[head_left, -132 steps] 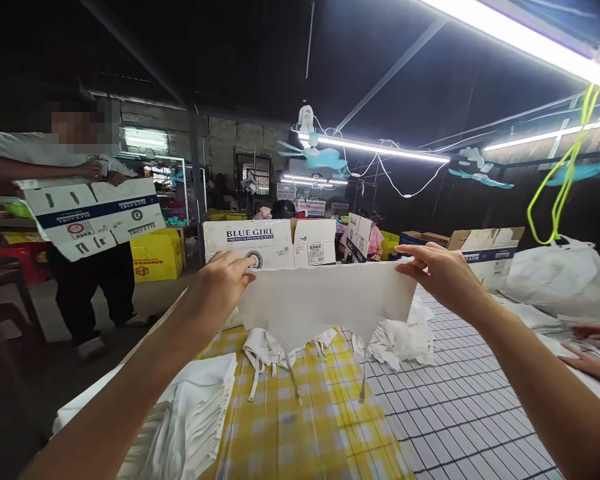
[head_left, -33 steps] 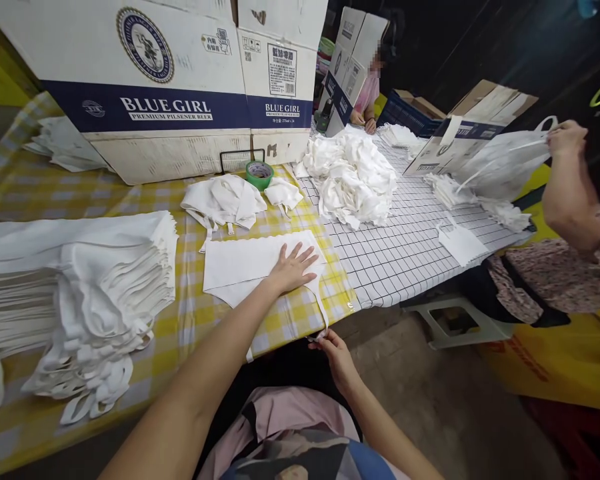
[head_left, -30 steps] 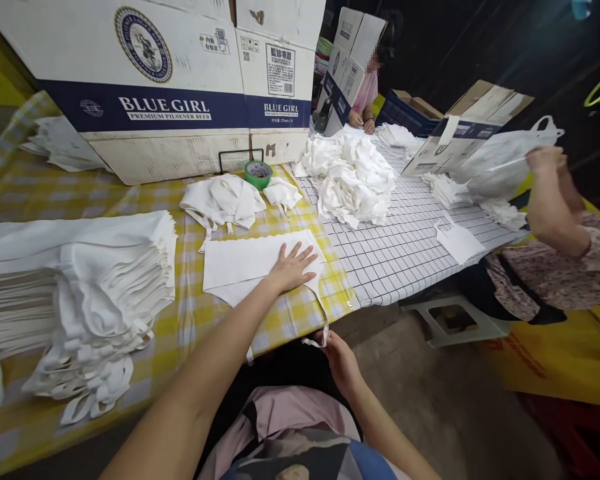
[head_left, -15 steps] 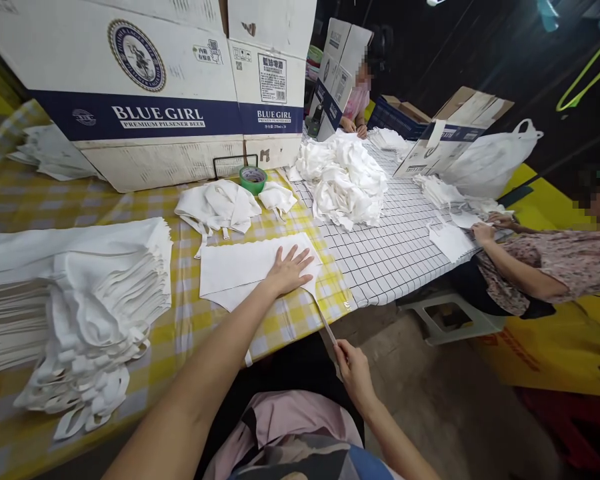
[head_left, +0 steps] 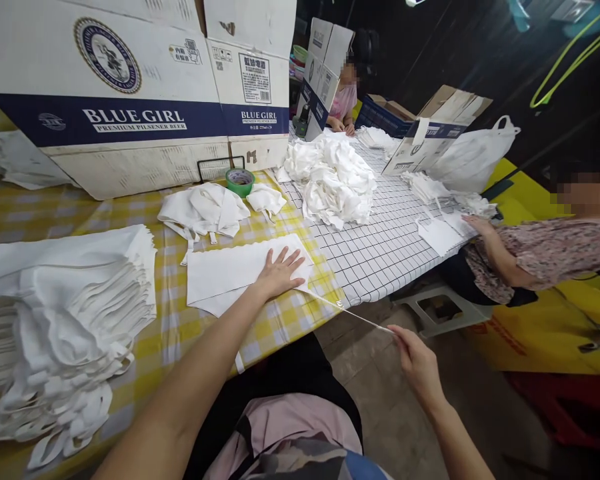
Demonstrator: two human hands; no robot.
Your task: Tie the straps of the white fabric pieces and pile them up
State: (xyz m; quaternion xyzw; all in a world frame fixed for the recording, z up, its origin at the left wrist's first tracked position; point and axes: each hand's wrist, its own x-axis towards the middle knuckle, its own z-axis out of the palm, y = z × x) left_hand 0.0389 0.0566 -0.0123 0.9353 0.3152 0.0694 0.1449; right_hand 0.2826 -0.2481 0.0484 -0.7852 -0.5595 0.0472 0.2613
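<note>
A flat white fabric piece [head_left: 225, 273] lies on the yellow checked tablecloth [head_left: 285, 320] in front of me. My left hand [head_left: 280, 272] presses flat on its right end, fingers spread. A thin white strap [head_left: 347, 311] runs from that end off the table edge, pulled taut. My right hand [head_left: 415, 357] pinches the strap's far end out over the floor, to the right of the table.
A tall stack of folded white pieces [head_left: 65, 300] sits at my left. Behind are Blue Girl cartons [head_left: 130, 100], a green tape roll [head_left: 240, 180], loose white garments [head_left: 203, 210] and a heap of them [head_left: 335, 180]. A seated person [head_left: 530, 253] works at right; another sits far back.
Earlier I held the fabric up with both hands. It now lies flat under my left hand, and in the last second my right hand drew the strap out to the right until taut.
</note>
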